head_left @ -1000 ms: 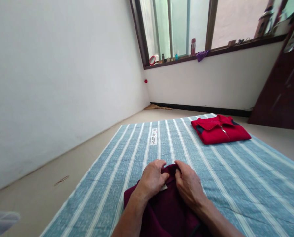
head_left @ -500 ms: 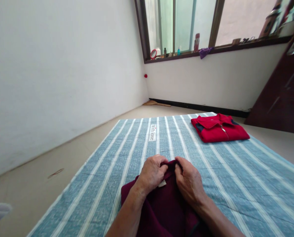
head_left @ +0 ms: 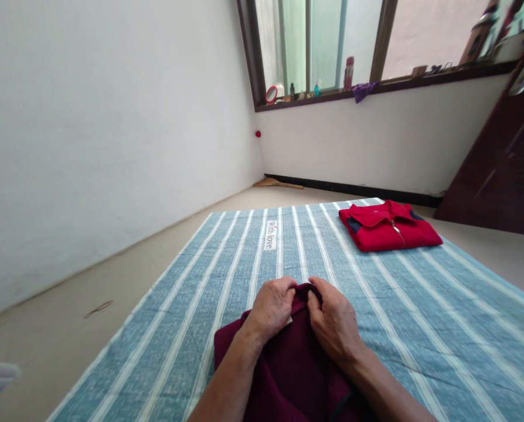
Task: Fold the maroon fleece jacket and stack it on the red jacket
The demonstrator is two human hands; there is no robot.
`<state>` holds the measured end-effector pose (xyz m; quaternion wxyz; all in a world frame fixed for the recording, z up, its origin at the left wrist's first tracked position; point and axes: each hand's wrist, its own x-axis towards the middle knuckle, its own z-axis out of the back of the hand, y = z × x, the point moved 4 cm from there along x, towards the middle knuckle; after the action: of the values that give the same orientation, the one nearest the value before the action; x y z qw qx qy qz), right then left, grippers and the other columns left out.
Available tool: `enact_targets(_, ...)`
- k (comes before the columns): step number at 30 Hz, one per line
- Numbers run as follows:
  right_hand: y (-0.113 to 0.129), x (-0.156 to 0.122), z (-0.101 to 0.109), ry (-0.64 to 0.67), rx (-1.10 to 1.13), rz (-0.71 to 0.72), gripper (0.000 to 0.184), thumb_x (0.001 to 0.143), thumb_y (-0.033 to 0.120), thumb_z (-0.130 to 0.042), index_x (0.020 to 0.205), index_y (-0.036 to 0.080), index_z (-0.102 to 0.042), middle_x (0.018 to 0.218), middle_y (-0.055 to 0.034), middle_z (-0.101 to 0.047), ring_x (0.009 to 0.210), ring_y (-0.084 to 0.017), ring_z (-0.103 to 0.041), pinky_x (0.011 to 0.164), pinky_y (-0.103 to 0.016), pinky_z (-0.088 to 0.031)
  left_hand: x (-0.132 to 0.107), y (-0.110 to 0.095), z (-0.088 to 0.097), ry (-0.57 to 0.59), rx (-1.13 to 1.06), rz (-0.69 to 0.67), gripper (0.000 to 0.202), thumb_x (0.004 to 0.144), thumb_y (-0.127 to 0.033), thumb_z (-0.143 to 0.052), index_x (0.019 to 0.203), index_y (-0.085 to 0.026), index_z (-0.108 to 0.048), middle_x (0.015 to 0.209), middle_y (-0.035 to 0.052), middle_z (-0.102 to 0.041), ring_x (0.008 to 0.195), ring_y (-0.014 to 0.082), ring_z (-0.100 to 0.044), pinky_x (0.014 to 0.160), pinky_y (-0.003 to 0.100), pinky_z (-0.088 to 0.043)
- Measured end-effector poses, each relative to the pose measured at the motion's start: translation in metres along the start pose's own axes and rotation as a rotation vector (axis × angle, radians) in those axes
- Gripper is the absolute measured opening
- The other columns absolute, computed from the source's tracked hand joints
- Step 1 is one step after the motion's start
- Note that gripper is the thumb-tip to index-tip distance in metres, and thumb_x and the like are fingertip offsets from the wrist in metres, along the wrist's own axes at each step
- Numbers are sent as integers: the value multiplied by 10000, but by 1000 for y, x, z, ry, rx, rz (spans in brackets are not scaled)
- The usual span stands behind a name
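A dark maroon shirt lies on the striped bedsheet at the near edge of the view. My left hand pinches the left part of its collar between thumb and fingers. On the collar's right part, my right hand is closed in the same way. A short stretch of collar shows between the two hands. Most of the pale label inside the neck is covered by my left hand. The lower part of the shirt runs out of view below, between my forearms.
A folded red zip-collar top lies at the far right of the sheet. Beyond the sheet are a white wall, a broom on the floor and a dark red door. Bottles and a round mirror stand on the windowsill.
Both hands keep hold of the collar and have shifted only slightly. My left hand now covers more of the label. The whole view has moved a little.
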<state>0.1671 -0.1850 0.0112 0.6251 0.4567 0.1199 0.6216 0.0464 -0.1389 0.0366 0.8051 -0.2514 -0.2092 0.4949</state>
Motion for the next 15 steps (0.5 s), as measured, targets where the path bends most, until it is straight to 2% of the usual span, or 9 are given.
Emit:
enact_targets(9, 0, 0, -1, 22, 6, 11, 276, 860, 185, -409, 1031, 130, -620, 1010, -137, -663, 920, -251, -620, 816, -381, -474, 1, 3, -2, -22, 57, 52, 263, 846, -165, -408, 891, -209, -663, 835, 31, -700, 812, 178, -637, 766, 266, -448)
enact_targets(15, 1, 0, 0, 35, 17, 19, 281, 865, 168, -395, 1028, 124, -620, 1041, -142, -656, 927, -255, -618, 805, -385, -476, 0, -3, -4, -35, 14, -19, 170, 788, -215, -494, 847, -202, -653, 812, 22, -685, 783, 184, -615, 741, 273, -449)
